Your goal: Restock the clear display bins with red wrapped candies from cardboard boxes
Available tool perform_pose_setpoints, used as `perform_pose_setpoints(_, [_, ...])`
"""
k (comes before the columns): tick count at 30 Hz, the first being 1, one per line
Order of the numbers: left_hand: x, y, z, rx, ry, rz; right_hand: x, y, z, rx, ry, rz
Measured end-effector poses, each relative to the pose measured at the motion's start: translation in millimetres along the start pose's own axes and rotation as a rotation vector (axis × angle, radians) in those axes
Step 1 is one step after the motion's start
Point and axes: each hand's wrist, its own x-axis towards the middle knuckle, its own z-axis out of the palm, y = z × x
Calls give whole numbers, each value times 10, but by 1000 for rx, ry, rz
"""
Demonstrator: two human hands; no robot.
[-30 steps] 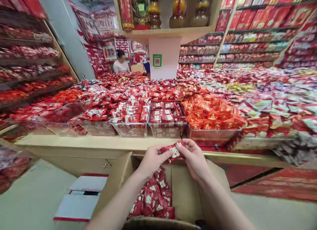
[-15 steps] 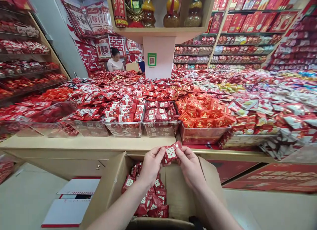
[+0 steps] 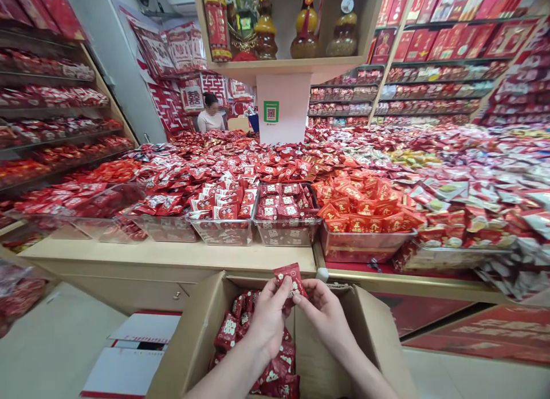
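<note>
A small dark red candy packet (image 3: 291, 276) with white print is held up over the open cardboard box (image 3: 195, 330). My left hand (image 3: 270, 310) pinches it, thumb across its front. My right hand (image 3: 323, 310) grips its lower right edge between thumb and fingers. Below, matching red packets (image 3: 278, 376) lie piled in the left part of the box, partly hidden by my left arm. Just beyond the hands, a clear bin (image 3: 287, 234) on the counter holds packets of similar look in rows.
On the counter (image 3: 172, 259), more clear bins stand side by side, one with orange-red packets (image 3: 365, 207). A white column (image 3: 283, 93) carries a shelf of gourd-shaped bottles. A person (image 3: 211, 115) sits at the back left. White cartons (image 3: 133, 353) lie on the floor.
The packet has turned more upright and moved lower in the view. My right hand has shifted from its upper right side to its lower right edge. The whole view has shifted slightly.
</note>
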Motion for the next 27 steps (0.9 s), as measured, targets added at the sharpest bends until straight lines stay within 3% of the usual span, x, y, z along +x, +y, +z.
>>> perform_pose_setpoints(6, [1,77,-34,-133,-50,11,116,-134,13,193,23,145])
perform_pose_setpoints(9, [-2,140,-43,-126,-23,27,181,-141,30,164,19,135])
perform_pose_setpoints(13, [18,188,-83,-136,86,22,239,-129,49,-285,28,-156])
perform_pose_setpoints(15, [42,207,-106,-153,101,30,261,-166,75,-547,-74,-324])
perform_pose_setpoints(18, [76,275,-124,-161,68,53,358,-322,125,-807,-234,-431])
perform_pose_setpoints(22, [80,444,-153,-115,-36,83,835,-744,150,-1016,-265,-564])
perform_pose_setpoints(24, [67,504,-201,-11,-58,91,1250,-968,143,-1130,-178,-640])
perform_pose_setpoints(27, [44,496,-326,193,-35,92,1907,-1140,153,-1370,-118,-579])
